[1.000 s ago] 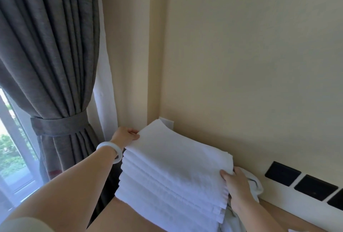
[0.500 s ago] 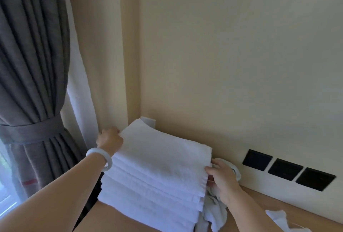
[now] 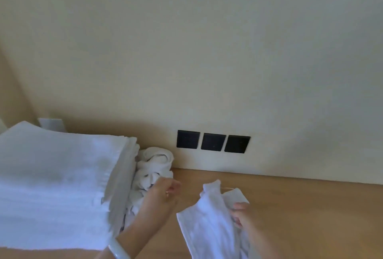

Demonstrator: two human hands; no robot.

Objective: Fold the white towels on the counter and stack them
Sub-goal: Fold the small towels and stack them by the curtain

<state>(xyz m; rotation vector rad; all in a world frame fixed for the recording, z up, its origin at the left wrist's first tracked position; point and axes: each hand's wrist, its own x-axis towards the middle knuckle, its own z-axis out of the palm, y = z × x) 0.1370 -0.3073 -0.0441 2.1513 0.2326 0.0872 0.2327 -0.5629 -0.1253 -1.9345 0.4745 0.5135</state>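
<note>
**Stack** (image 3: 58,176): folded white towels at the left end of the worktop (image 3: 300,207), towards the back wall. Soft terry in square layers, the right-hand edges slightly ragged. Risk: it is tall and compressible, so a forearm nudge or a piece set off-centre could slide the top layers.

**Heap** (image 3: 154,165): unfolded white towels, twisted and crumpled, touching the stack's right side at the back edge. Risk: the pieces look tangled, so pulling one may drag others or snag the stack.

**Left hand** (image 3: 163,193): at the heap's front, fingers curled. Blur hides whether it pinches cloth; cannot tell. Smooth white bracelet (image 3: 118,250) on the wrist.

**Towel** (image 3: 207,221): one loose white piece, limp and creased, near the front edge, midway along.

**Right hand** (image 3: 241,214): grips the towel's right side, fingers closed on the cloth. Risk: held on one side only, the towel would likely fold crooked unless spread flat.

**Worktop**: wood-grain, smooth, matte.

**Wall plates** (image 3: 213,143): three flat black squares above the back edge.
</note>
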